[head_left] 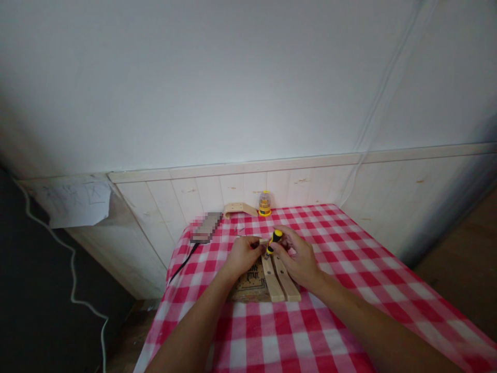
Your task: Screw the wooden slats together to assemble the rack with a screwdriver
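My right hand (297, 256) is closed around a small black and yellow screwdriver (274, 241), its tip pointing down at the far end of two pale wooden slats (280, 282). The slats lie side by side on a brown patterned board (248, 285). My left hand (243, 254) rests on the board's far end with its fingers curled, pressing against the wood beside the screwdriver tip. What its fingertips pinch, if anything, is hidden.
The red and white checked tablecloth (330, 321) covers the table. At the far edge stand a yellow screwdriver-bit holder (264, 203), a curved wooden piece (239, 209) and a blurred dark device (205, 228) with a black cable (182, 265). White panelled wall behind.
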`<state>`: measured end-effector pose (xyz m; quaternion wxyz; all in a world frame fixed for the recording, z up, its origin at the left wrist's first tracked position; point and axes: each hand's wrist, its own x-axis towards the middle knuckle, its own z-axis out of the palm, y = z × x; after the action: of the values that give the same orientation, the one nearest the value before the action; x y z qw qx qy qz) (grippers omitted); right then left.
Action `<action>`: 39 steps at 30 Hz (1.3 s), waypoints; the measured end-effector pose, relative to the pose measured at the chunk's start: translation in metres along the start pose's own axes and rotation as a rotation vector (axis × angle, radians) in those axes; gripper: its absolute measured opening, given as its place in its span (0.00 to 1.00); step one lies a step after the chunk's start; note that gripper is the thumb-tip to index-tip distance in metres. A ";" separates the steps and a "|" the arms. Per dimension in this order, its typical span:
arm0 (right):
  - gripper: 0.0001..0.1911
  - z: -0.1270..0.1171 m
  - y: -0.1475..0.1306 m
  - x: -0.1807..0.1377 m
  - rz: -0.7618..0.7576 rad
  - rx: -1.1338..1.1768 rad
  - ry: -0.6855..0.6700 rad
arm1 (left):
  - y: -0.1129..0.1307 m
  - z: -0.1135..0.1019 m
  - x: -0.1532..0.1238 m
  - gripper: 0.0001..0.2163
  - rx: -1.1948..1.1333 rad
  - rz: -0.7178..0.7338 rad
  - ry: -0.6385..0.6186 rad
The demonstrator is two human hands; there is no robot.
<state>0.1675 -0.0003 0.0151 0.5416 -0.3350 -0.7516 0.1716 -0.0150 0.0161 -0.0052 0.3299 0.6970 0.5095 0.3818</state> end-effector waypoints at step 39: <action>0.21 -0.003 0.002 -0.003 -0.041 0.025 -0.053 | 0.004 -0.001 -0.001 0.15 0.014 -0.009 0.000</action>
<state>0.1713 -0.0018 0.0128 0.5292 -0.3078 -0.7703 0.1787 -0.0144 0.0141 -0.0009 0.3266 0.6969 0.5154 0.3768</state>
